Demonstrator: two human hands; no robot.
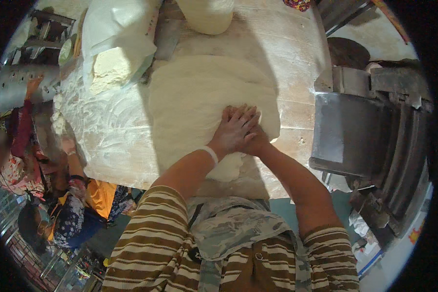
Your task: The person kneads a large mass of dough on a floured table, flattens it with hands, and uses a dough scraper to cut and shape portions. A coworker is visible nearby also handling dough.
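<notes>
A wide, flattened sheet of pale dough (204, 84) covers the middle of the floured wooden table (301, 51). My left hand (233, 127), with a white band at its wrist, lies over my right hand (260, 141). Both hands press on the right part of the dough, arms stretched forward. The left fingers are spread. Most of the right hand's fingers are hidden beneath them. Close to my body, a smaller flap of dough (226, 169) reaches the table's near side.
At the upper left, an open white sack (118, 22) shows flour (111, 67). Beside it lies a flat grey plate (169, 38). A thick dough mass (208, 16) sits at the far side. Dark metal equipment (346, 127) stands right. Other people (71, 215) are along the left edge.
</notes>
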